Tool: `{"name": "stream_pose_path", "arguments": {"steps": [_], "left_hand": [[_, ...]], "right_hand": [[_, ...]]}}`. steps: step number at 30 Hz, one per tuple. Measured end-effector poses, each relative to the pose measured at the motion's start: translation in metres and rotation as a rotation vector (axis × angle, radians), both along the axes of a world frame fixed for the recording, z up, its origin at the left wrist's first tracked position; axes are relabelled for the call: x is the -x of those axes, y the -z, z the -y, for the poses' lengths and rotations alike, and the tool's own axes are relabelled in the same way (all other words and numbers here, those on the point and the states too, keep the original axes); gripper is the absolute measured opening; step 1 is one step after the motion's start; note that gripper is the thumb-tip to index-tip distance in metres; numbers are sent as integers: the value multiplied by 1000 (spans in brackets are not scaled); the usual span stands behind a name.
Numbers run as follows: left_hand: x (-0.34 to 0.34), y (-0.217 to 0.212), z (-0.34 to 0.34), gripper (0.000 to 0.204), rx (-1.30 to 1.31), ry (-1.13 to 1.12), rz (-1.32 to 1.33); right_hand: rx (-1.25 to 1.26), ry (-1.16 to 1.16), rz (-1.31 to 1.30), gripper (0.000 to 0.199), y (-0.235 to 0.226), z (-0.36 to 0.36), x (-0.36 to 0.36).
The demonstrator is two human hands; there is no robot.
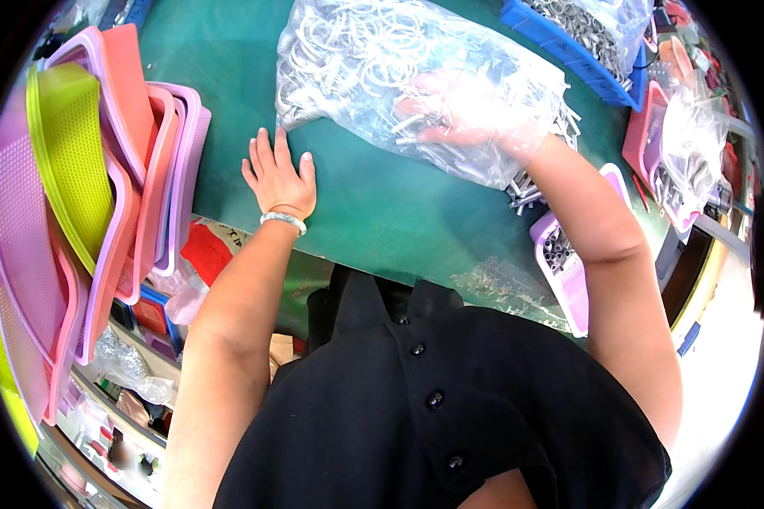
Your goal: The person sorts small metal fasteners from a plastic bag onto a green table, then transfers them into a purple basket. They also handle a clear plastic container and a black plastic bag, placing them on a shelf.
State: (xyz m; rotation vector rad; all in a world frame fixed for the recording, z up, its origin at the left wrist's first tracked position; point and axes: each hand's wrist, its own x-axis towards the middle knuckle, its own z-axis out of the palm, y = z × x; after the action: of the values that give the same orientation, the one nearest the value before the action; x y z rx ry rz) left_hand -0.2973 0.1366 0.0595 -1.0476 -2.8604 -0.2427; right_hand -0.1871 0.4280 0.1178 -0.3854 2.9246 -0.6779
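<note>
My left hand [280, 180] lies flat on the green tabletop [348, 199] with its fingers spread and nothing under them that I can see. A large clear plastic bag [356, 110] lies in front of me. Pale rings and coiled pieces fill its left part, and short silvery tubes [522, 191] lie at its right end and spill from its mouth. My right hand [467, 110] is inside the bag, reaching leftward over the tubes. Seen hazily through the plastic, its fingers look stretched and apart, with no piece clearly gripped.
Stacked purple, coral and lime perforated plastic baskets [76, 170] rise at the left. A lilac basket [573, 280] with small tubes stands by my right forearm. At the far right are a blue crate [569, 38] of metal pieces and a pink basket [645, 140] beside a plastic bag.
</note>
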Motion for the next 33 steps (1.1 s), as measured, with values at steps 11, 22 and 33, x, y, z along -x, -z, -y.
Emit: {"name": "stream_pose_path", "arguments": {"steps": [11,22,33], "left_hand": [[-2,2,-2,56,13,-7,11],[-2,4,1,53,45,-2,-32],[37,-8,-34,68,-428,-182,344]], "right_hand": [[-156,186,0,42,-3,37,-12],[-388,65,32,30,-21,27,-43],[-216,277,79,29,6,-24,-106]]}}
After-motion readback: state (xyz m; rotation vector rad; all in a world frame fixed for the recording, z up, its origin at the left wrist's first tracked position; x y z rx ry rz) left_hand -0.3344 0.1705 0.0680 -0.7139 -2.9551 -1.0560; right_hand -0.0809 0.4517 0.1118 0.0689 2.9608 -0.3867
